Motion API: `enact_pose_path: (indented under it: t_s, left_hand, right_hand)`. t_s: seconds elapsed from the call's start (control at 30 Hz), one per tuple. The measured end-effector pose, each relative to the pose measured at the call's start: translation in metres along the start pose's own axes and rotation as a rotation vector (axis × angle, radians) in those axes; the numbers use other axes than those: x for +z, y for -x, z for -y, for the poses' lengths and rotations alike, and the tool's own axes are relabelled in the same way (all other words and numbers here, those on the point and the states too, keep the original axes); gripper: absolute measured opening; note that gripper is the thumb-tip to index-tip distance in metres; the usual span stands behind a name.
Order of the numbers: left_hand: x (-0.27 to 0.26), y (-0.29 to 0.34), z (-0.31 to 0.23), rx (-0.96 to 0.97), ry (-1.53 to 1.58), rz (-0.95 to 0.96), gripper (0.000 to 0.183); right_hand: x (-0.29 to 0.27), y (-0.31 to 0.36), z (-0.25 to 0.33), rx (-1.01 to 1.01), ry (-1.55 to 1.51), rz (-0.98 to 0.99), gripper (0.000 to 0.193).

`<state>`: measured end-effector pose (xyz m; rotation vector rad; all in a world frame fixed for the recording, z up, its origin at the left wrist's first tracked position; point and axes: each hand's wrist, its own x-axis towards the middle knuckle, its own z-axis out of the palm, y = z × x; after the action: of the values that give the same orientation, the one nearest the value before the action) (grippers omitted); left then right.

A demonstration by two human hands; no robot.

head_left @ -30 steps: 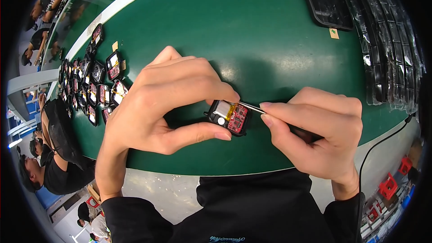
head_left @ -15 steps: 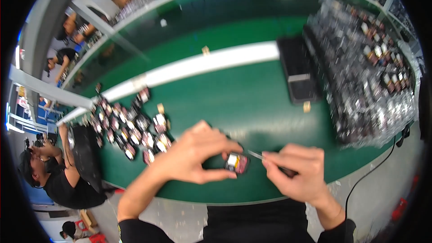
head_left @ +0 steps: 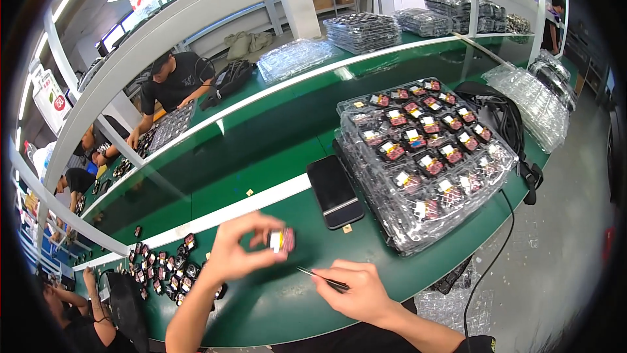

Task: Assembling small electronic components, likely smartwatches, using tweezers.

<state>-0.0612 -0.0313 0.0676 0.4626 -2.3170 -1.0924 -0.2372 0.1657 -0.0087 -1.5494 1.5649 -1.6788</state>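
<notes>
Pinched between the thumb and fingers of my left hand (head_left: 238, 248) is a small black module (head_left: 281, 240) with a white, yellow and pinkish-red face, raised above the green table. My right hand (head_left: 358, 291) grips a pair of tweezers (head_left: 324, 279), their thin metal tip pointing left, below the module and apart from it. To the left of my left hand lies a loose cluster of similar small modules (head_left: 160, 268). On the right, clear plastic trays (head_left: 418, 222) form a stack, its top one filled with several such modules in rows.
A black phone-like slab (head_left: 335, 193) lies beside the tray stack. A black bag (head_left: 499, 114) with straps sits behind the stack, and a cable (head_left: 480, 281) hangs near the table's right edge. Across a low divider other people (head_left: 176, 82) work; one sits at the left.
The view has swung up and to the right. My left hand has lifted the module off the tabletop. My right hand still holds the tweezers, now lower than the module.
</notes>
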Motion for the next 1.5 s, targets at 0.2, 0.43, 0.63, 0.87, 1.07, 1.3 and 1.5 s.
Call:
enact_pose_path:
  t_s: [0.2, 0.43, 0.63, 0.87, 1.07, 1.3, 1.5]
  left_hand:
    - [0.030, -0.176, -0.033, 0.316, -0.159, 0.136, 0.042]
    - [0.052, -0.218, -0.009, 0.373, -0.298, 0.199, 0.052]
    - [-0.007, -0.122, 0.002, 0.368, -0.493, 0.096, 0.035]
    - [-0.087, 0.066, -0.012, -0.332, -0.944, 0.407, 0.051]
    - [-0.083, 0.121, -0.006, -0.470, -0.890, 0.202, 0.054]
    - [-0.079, 0.080, 0.016, -0.370, -0.665, 0.270, 0.053]
    - [-0.026, 0.039, 0.019, -0.236, -0.536, 0.256, 0.050]
  right_hand:
    - [0.001, 0.003, -0.010, -0.020, -0.013, -0.011, 0.014]
    - [0.004, 0.006, -0.004, 0.043, -0.007, 0.025, 0.016]
    - [-0.002, 0.004, 0.001, 0.051, 0.008, 0.032, 0.015]
    - [0.001, 0.001, -0.001, -0.021, 0.060, 0.040, 0.015]
    - [0.007, 0.001, -0.003, -0.024, 0.105, 0.088, 0.016]
    - [0.007, 0.001, 0.000, 0.000, 0.146, 0.092, 0.017]
    - [0.005, -0.003, 0.001, 0.030, 0.171, 0.062, 0.017]
